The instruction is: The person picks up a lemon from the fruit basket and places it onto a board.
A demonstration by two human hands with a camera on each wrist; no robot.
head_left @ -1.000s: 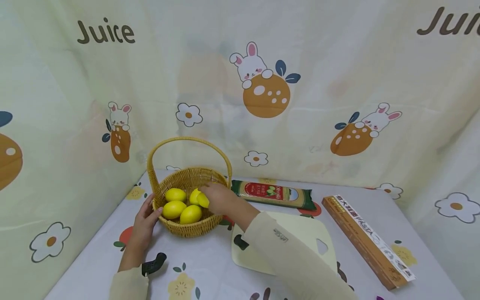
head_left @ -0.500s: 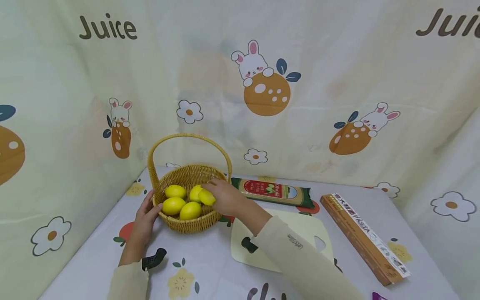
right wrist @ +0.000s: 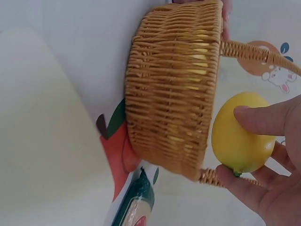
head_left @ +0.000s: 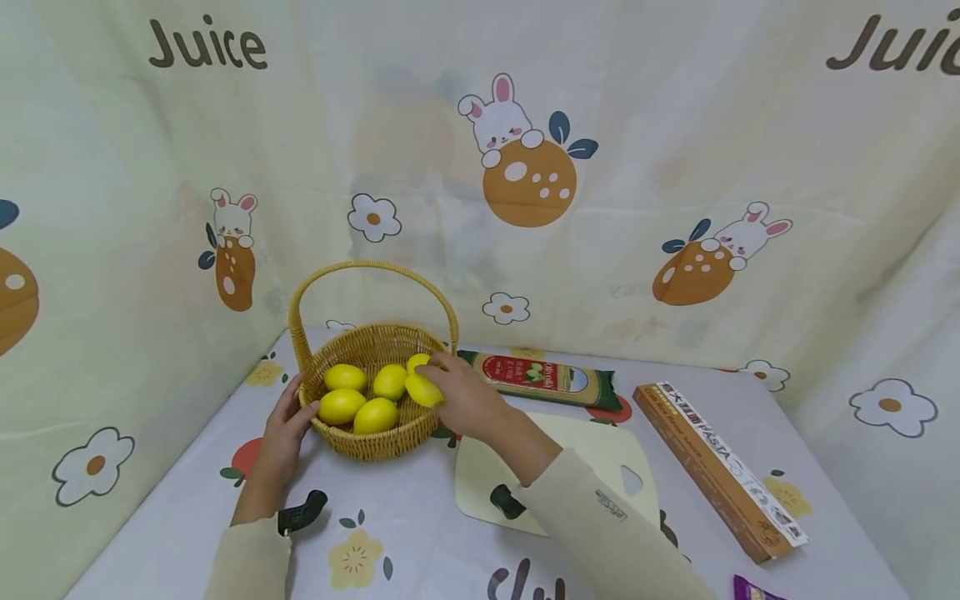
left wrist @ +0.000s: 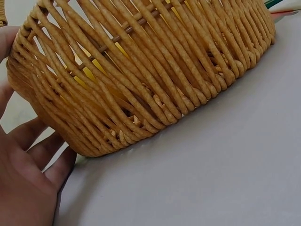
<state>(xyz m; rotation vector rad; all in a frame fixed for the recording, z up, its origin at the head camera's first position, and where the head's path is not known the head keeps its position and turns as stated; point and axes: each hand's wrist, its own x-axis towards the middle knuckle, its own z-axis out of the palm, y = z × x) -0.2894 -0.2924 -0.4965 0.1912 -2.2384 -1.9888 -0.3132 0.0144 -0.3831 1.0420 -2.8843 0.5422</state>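
A wicker basket (head_left: pixel 375 446) with a tall hoop handle stands on the table, with several yellow lemons (head_left: pixel 376 416) inside. My left hand (head_left: pixel 281 437) grips its left rim, the thumb over the edge and the fingers along the outer wall; in the left wrist view those fingers (left wrist: pixel 40 146) touch the woven side. Over the right part of the basket, my right hand (head_left: pixel 472 400) holds a lemon (right wrist: pixel 242 132) between thumb and fingers. Its small green tip shows in the right wrist view, where it appears beside the rim. Another lemon (head_left: pixel 417 362) shows partly behind the held one.
A green-and-red pasta packet (head_left: pixel 540 377) lies behind the cream cutting board (head_left: pixel 592 442), which my right forearm partly covers. Farther right is a long brown pasta box (head_left: pixel 720 471). A purple wrapper (head_left: pixel 753 588) shows at the front edge. A printed curtain (head_left: pixel 600 275) hangs close behind.
My right hand has lifted slightly and shifted right with the lemon, relative to the basket. Another lemon now shows behind the held one. The left hand keeps its grip on the rim.
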